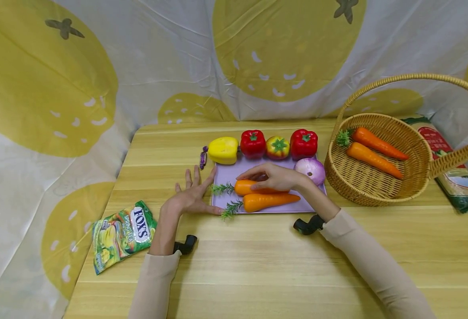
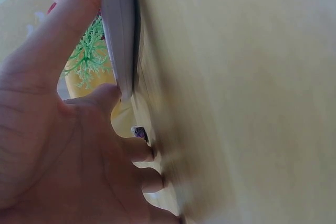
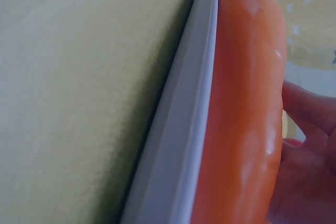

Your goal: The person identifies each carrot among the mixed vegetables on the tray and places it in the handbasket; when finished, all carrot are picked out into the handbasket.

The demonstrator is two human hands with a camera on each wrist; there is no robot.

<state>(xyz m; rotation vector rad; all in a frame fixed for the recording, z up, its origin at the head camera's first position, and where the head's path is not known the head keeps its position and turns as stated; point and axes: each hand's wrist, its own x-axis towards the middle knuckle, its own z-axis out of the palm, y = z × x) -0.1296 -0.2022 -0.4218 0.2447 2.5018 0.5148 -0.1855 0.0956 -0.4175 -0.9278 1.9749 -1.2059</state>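
Note:
Two orange carrots with green tops lie side by side on a lilac tray [image 1: 274,166]. My right hand [image 1: 273,176] grips the farther carrot [image 1: 243,187], its thumb and fingers to either side of it and part of it hidden beneath. The nearer carrot [image 1: 270,201] lies along the tray's front edge; in the right wrist view that carrot [image 3: 247,98] fills the space beside the tray wall [image 3: 181,129]. At the tray's left side my left hand [image 1: 190,198] is spread, thumb at the front corner, fingertips down on the table. Its index finger [image 2: 102,97] touches the tray's rim in the left wrist view.
Along the tray's back are a yellow pepper [image 1: 223,150], two red peppers [image 1: 252,144] and a red-yellow fruit [image 1: 278,147]; a purple onion [image 1: 310,171] sits at right. A wicker basket [image 1: 337,181] holds two carrots. A candy bag [image 1: 124,235], wrapped candy [image 1: 204,157] and packet [image 1: 463,179] lie around.

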